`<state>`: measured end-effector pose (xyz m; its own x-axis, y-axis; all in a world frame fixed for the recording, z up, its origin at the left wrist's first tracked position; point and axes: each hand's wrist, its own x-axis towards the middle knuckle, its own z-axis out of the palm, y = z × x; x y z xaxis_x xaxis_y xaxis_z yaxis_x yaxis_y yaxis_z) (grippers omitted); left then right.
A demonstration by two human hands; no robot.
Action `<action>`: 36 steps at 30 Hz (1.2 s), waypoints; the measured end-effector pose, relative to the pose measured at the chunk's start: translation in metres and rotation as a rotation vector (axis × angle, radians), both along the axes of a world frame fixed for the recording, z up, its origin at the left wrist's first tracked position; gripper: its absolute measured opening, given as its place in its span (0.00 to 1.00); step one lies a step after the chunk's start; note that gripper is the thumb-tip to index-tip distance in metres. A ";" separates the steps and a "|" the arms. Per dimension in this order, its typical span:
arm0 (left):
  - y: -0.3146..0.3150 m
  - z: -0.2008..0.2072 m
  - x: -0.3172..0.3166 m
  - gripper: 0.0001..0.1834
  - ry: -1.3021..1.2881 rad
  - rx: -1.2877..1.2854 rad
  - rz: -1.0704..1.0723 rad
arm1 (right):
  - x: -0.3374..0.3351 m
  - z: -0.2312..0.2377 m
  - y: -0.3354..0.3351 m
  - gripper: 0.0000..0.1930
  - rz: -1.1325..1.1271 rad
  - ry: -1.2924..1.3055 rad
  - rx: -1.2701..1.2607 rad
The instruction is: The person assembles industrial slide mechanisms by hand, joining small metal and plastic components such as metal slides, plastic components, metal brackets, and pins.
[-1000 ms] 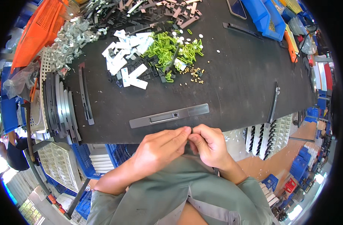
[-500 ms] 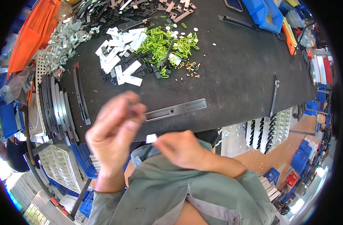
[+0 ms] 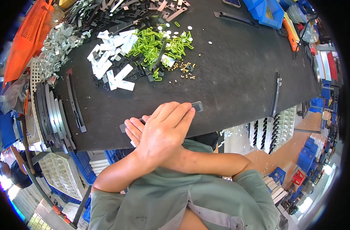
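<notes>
The person wears a muted grey-green shirt (image 3: 156, 199) of plain, matte cloth, loose enough to fall in soft creases across the chest and shoulders. Its short sleeves, the left sleeve (image 3: 106, 209) and the right sleeve (image 3: 255, 191), are wide and of the same cloth, and leave the forearms uncovered. At the neck the shirt parts in a V, edged by a facing (image 3: 217, 215) of paler grey that ends on the right in a squarish tab (image 3: 237, 223). A small dark marking (image 3: 141, 220) sits on the left chest, too small to make out. The left hand (image 3: 165, 128) and right hand (image 3: 134, 129) are bare.
</notes>
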<state>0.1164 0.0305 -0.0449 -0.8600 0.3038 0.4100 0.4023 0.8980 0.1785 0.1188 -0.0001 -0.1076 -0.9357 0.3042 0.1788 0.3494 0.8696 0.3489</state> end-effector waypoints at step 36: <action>-0.068 0.066 -0.263 0.15 -0.226 0.229 -0.390 | 0.164 0.142 0.205 0.15 -1.036 0.040 -0.784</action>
<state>-0.1471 -0.0380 0.0210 -0.7753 0.5445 0.3201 0.6287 0.6160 0.4747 0.2825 0.2047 0.0348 -0.2022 0.9136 -0.3528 0.9758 0.1570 -0.1525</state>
